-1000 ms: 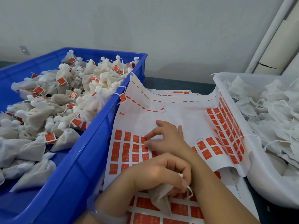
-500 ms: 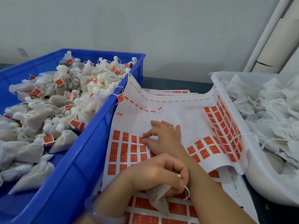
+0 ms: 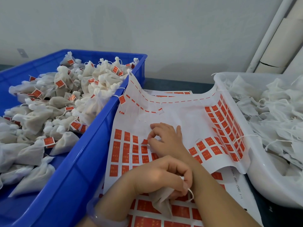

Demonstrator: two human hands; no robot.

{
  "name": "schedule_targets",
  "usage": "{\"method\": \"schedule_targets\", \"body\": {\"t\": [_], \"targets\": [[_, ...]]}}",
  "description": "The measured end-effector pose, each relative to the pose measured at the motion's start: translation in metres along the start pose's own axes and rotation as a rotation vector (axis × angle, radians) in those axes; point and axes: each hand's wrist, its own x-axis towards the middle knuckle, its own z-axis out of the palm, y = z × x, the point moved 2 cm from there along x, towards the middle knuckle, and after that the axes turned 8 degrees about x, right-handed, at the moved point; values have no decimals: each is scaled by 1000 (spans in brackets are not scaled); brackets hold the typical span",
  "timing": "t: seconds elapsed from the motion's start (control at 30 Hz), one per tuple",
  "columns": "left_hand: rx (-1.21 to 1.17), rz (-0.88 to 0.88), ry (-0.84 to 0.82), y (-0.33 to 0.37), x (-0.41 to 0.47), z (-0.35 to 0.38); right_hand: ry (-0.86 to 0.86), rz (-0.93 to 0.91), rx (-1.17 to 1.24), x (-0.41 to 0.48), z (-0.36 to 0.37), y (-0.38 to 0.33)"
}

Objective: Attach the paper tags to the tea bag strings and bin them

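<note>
I see the right hand (image 3: 165,138) reaching across the sticker sheet (image 3: 183,118), its fingertips pinching one red paper tag (image 3: 145,142) and lifting its edge off the sheet. The left hand (image 3: 161,176) is curled into a fist, squeezing a tea bag (image 3: 161,202) with its white string (image 3: 191,193) looping out by the fingers. The arms cross over each other above the sheet. The blue bin (image 3: 85,158) on the left is full of bags with red tags. The white tub (image 3: 262,182) on the right holds bags with plain strings.
</note>
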Motion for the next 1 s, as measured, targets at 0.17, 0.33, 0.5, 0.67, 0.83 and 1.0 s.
{"method": "schedule_targets", "body": {"t": [0.17, 0.33, 0.5, 0.67, 0.83, 1.0], "targets": [[12, 9, 21, 1, 0, -1, 39, 28, 296, -4, -12, -6], [47, 26, 17, 3, -1, 0, 84, 130, 595, -7, -16, -5], [30, 29, 78, 1, -5, -12, 233, 96, 855, -10, -28, -9], [-80, 110, 403, 0, -7, -28, 551, 47, 848, -18, -62, -8], [31, 136, 867, -1, -7, -36, 712, 119, 999, -42, -86, 5], [149, 105, 1066, 2, -8, -35, 664, 206, 1068, -55, -74, 8]]}}
